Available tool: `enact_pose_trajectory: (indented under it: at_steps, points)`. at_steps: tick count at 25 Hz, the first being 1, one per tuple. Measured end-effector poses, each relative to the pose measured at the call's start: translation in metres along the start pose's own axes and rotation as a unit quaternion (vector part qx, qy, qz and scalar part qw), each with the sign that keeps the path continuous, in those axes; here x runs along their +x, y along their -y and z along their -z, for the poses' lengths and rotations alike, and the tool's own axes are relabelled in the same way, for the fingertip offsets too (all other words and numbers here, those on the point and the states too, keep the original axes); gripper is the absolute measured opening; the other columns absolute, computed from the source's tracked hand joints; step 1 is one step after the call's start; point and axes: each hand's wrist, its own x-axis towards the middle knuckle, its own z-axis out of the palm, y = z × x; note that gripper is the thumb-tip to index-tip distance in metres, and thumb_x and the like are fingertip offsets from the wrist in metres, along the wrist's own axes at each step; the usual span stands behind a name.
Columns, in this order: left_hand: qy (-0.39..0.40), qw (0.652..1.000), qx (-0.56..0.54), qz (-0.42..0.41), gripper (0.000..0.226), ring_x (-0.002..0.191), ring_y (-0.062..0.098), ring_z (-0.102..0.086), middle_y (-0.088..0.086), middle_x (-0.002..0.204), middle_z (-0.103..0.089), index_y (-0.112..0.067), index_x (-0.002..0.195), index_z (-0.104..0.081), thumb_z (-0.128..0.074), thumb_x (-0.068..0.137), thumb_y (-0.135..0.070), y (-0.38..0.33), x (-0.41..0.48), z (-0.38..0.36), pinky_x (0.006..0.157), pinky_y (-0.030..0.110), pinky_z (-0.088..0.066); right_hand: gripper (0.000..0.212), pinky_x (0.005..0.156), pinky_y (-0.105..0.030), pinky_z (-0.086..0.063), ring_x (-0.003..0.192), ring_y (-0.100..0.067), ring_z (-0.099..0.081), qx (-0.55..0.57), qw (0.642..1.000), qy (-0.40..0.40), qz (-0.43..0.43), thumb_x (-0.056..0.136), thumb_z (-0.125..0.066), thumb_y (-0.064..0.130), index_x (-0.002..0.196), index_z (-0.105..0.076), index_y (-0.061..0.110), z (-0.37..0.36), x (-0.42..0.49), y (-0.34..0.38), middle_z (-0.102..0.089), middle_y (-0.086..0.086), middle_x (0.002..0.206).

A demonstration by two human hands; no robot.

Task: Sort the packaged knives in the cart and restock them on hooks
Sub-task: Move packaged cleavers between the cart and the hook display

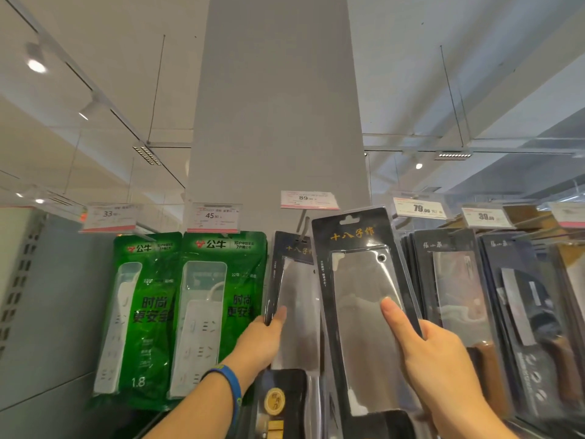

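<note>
- Step in hand: hanging. The right hand [437, 359] holds a black card-backed blister pack with a steel cleaver [364, 312] upright. Its thumb lies flat on the clear front and its fingers are behind the pack. The slotted top is raised near the thin metal hook [302, 224].
- The left hand [262, 337] pinches the left edge of a matching black knife pack [291, 296] already hanging there, just left of the right hand's pack. The hands are apart, each clamped on its own pack.
- Next move, as I judge it: carry the slot across toward the left hand and thread it over the hook's tip, which seems partly hidden behind the packs.
- Left of the left hand hang two green plastic power-strip bags [186, 312]. Right of the right hand are rows of dark knife packs [456, 289].
- Above both hands are a white price label reading 89 [308, 199], a grey square pillar [278, 106] and a white ceiling with track spotlights [36, 64].
</note>
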Motion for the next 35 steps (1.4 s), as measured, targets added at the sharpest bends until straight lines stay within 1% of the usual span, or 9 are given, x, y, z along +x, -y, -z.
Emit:
enact_pose_trajectory:
  at_steps: [2,4,7,10,12,18,22,28,35]
  points:
    - [-0.061,0.989,0.119,-0.067,0.059,0.107,0.024,-0.06,0.007,0.129,-0.06,-0.019,0.137,-0.044,-0.043,0.095,-0.06,-0.004,-0.005,0.008,0.093,0.038,-0.052,0.073,0.056,-0.034,-0.033,0.054,-0.018,-0.038,-0.006,1.0,0.017,-0.005,0.068,-0.053,0.087,0.064,-0.041,0.015,0.004,-0.001,-0.003,-0.037,-0.005,0.058]
    - [-0.171,0.959,0.113,-0.196,0.065,0.111,0.018,-0.058,0.001,0.134,-0.055,-0.025,0.142,-0.036,-0.056,0.089,-0.057,-0.026,-0.011,0.028,0.093,0.039,-0.052,0.073,0.057,-0.034,-0.033,0.055,-0.018,-0.04,-0.012,1.0,0.028,-0.006,0.068,-0.052,0.088,0.064,-0.041,0.016,0.008,0.0,-0.005,-0.039,-0.005,0.057]
    - [-0.304,0.844,0.146,-0.418,0.074,0.125,0.015,-0.046,-0.005,0.146,-0.039,-0.035,0.146,-0.027,-0.066,0.085,-0.05,-0.083,-0.021,0.063,0.101,0.036,-0.045,0.074,0.057,-0.035,-0.03,0.056,-0.019,-0.037,-0.017,1.0,0.023,-0.008,0.067,-0.052,0.089,0.064,-0.037,0.016,0.008,-0.001,-0.007,-0.037,-0.005,0.059]
    - [-0.333,0.738,0.335,-0.482,0.046,0.122,0.022,-0.049,-0.003,0.139,-0.054,-0.032,0.139,-0.047,-0.057,0.095,-0.04,-0.138,-0.022,0.091,0.097,0.04,-0.05,0.075,0.057,-0.036,-0.027,0.056,-0.018,-0.033,-0.023,0.999,0.024,-0.01,0.067,-0.051,0.089,0.066,-0.031,0.016,-0.001,-0.005,-0.008,-0.031,-0.004,0.062]
    - [-0.31,0.718,0.385,-0.491,0.031,0.1,0.022,-0.059,-0.002,0.114,-0.069,-0.029,0.126,-0.062,-0.045,0.102,-0.037,-0.156,-0.021,0.101,0.08,0.04,-0.053,0.075,0.056,-0.036,-0.026,0.053,-0.015,-0.03,-0.027,0.999,0.033,-0.007,0.065,-0.05,0.09,0.066,-0.03,0.017,-0.008,-0.009,-0.009,-0.029,0.0,0.059]
    - [-0.258,0.765,0.321,-0.495,0.029,0.079,0.02,-0.063,-0.004,0.088,-0.072,-0.027,0.109,-0.072,-0.05,0.099,-0.044,-0.171,-0.015,0.117,0.071,0.036,-0.051,0.087,0.056,-0.034,-0.031,0.049,-0.01,-0.032,-0.036,0.997,0.074,0.007,0.065,-0.05,0.092,0.063,-0.045,0.004,-0.028,-0.01,-0.02,-0.036,0.007,0.053]
    - [-0.206,0.808,0.259,-0.487,0.021,0.069,0.012,-0.052,-0.009,0.073,-0.059,-0.022,0.093,-0.07,-0.06,0.094,-0.042,-0.174,-0.006,0.117,0.058,0.022,-0.036,0.069,0.05,-0.032,-0.024,0.041,-0.01,-0.033,-0.029,0.997,0.062,0.042,0.069,-0.051,0.088,0.048,-0.04,0.023,-0.038,-0.002,-0.002,-0.031,0.008,0.041]
    - [-0.179,0.821,0.327,-0.432,0.035,0.078,0.024,-0.057,0.003,0.08,-0.059,-0.017,0.09,-0.071,-0.057,0.094,-0.048,-0.191,0.0,0.116,0.068,0.036,-0.045,0.071,0.049,-0.029,-0.028,0.039,-0.009,-0.033,-0.053,0.995,0.053,0.063,0.075,-0.052,0.087,0.051,-0.033,0.022,-0.047,0.027,0.011,-0.038,0.01,0.039]
    - [-0.183,0.836,0.3,-0.422,0.038,0.078,0.024,-0.059,0.007,0.086,-0.064,-0.017,0.102,-0.074,-0.057,0.094,-0.05,-0.188,0.0,0.118,0.064,0.032,-0.046,0.076,0.044,-0.027,-0.032,0.042,-0.009,-0.039,-0.033,0.996,0.066,0.039,0.069,-0.045,0.092,0.058,-0.038,0.018,-0.063,0.025,0.005,-0.042,0.006,0.047]
